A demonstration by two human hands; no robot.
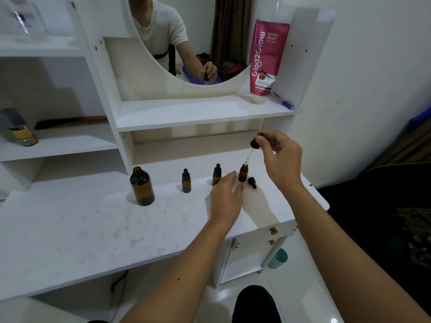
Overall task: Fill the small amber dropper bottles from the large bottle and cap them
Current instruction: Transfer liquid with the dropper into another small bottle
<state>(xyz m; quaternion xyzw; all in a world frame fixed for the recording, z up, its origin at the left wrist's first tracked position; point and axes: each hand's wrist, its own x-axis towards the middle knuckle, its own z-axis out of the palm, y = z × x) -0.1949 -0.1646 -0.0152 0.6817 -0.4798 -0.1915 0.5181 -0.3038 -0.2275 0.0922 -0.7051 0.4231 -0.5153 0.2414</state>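
Amber bottles: three small [186, 181]; one large [142, 186]; two hands [227, 197].

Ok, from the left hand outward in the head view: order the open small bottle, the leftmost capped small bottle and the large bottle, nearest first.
From the left hand:
1. Open small bottle, at its fingertips, right side.
2. Leftmost capped small bottle, to its left.
3. Large bottle, farthest left, uncapped.

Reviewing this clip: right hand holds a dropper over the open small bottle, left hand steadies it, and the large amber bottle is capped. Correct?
Not quite. In the head view the large amber bottle stands uncapped, its mouth open. The rest holds: right hand, dropper, open small bottle, left hand.
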